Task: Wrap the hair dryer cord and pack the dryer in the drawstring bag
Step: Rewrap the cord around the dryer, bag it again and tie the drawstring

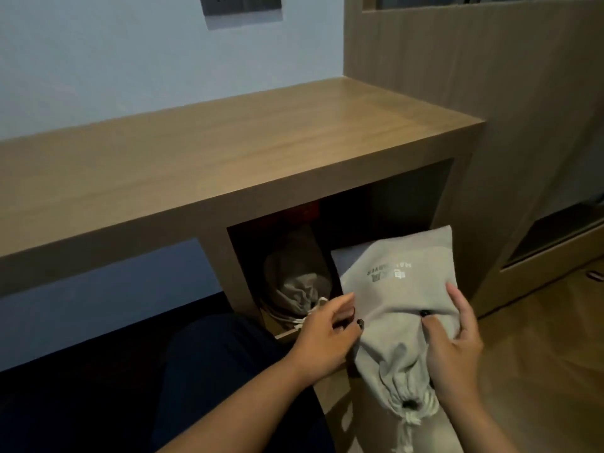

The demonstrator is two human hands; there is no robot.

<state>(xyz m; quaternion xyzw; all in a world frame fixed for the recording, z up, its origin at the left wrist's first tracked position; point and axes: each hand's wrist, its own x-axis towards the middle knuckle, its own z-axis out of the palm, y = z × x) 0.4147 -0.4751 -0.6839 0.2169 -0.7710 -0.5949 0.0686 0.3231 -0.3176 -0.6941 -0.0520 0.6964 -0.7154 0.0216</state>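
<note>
Head view: your left hand (322, 335) and right hand (452, 341) grip the grey drawstring bag (397, 289) from both sides, fingers curled into cloth
Bag: half out of the cubby (359, 207), neck cinched
Dryer: unseen
Tip: support its bulk underneath

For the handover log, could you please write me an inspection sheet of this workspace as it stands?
Surface: wooden shelf top, nothing seen on it.
Job's things: grey drawstring bag, neck cinched, leaning out of the open cubby beneath the shelf; the dryer itself is not visible.
Clutter: a second, darker drawstring pouch inside the cubby; something red behind it, too dark to identify.
Hands: left hand at the bag's left edge, fingers curled; right hand grips the bag's right side.
Cables: dryer cord not seen; only the bag's drawstrings.
Surroundings: pale wall, socket panel, wooden cabinet panel, wood floor.
</note>
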